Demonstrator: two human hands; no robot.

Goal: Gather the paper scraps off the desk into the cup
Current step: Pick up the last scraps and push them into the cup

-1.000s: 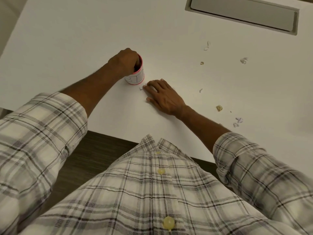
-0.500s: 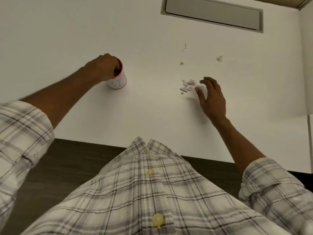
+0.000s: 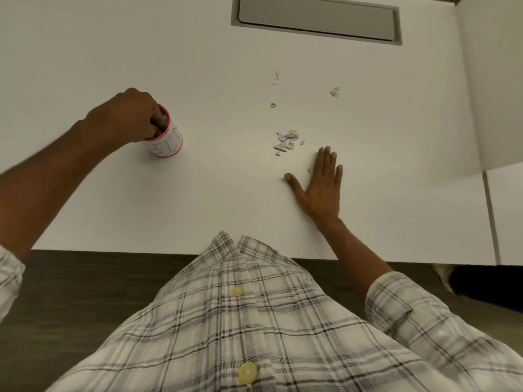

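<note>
A small white cup (image 3: 167, 144) with a pink rim stands on the white desk (image 3: 113, 52) at the left. My left hand (image 3: 133, 114) grips its rim, fingers curled inside. A small heap of paper scraps (image 3: 287, 140) lies at the desk's middle right. My right hand (image 3: 319, 182) rests flat on the desk just below and right of the heap, fingers spread, holding nothing. One tan scrap (image 3: 309, 170) lies by its index finger. Farther back lie loose scraps: a white pair (image 3: 276, 77), a tan bit (image 3: 272, 105) and a white bit (image 3: 334, 92).
A grey recessed cable hatch (image 3: 317, 19) is set into the desk's far side. A white partition (image 3: 492, 80) rises at the right. The desk's front edge runs just above my plaid shirt, with dark floor below.
My right hand has slid back toward me and to the right of the scrap heap, now lying flat. My left hand stays on the cup. The camera has shifted.
</note>
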